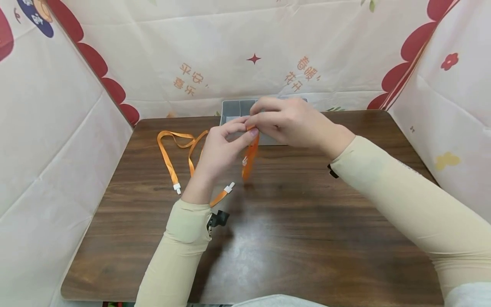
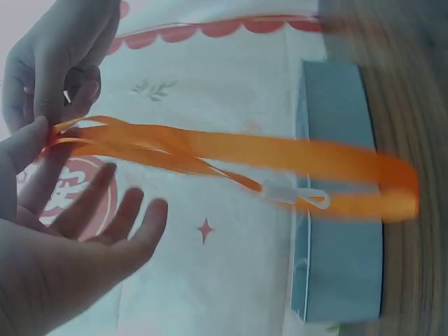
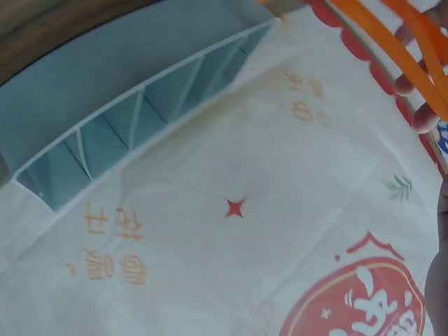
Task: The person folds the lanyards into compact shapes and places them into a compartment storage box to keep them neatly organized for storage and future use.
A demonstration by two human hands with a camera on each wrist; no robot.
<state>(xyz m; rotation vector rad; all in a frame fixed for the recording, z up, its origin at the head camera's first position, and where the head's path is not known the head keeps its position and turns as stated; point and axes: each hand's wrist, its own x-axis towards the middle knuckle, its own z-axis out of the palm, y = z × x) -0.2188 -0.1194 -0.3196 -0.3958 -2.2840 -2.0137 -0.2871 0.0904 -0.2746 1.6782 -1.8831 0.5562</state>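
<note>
A folded orange lanyard (image 1: 250, 160) hangs in front of my body above the table, its loops drooping and a white plastic clip (image 2: 280, 192) dangling among them. My left hand (image 1: 220, 149) pinches its top between thumb and forefinger; the other fingers are spread in the left wrist view. At the same spot my right hand (image 1: 295, 121) pinches the strap with bent fingers, touching the left fingertips. More orange lanyard strap (image 1: 166, 155) lies on the table to the left, with white clips at its ends; my left forearm partly covers it, so I cannot tell whether it is one lanyard or two.
Behind my hands, at the table's back edge, stands a grey divided box (image 3: 140, 115) with several compartments. The brown wooden table (image 1: 307, 238) is enclosed by printed white cloth (image 1: 230, 38) at the back and both sides.
</note>
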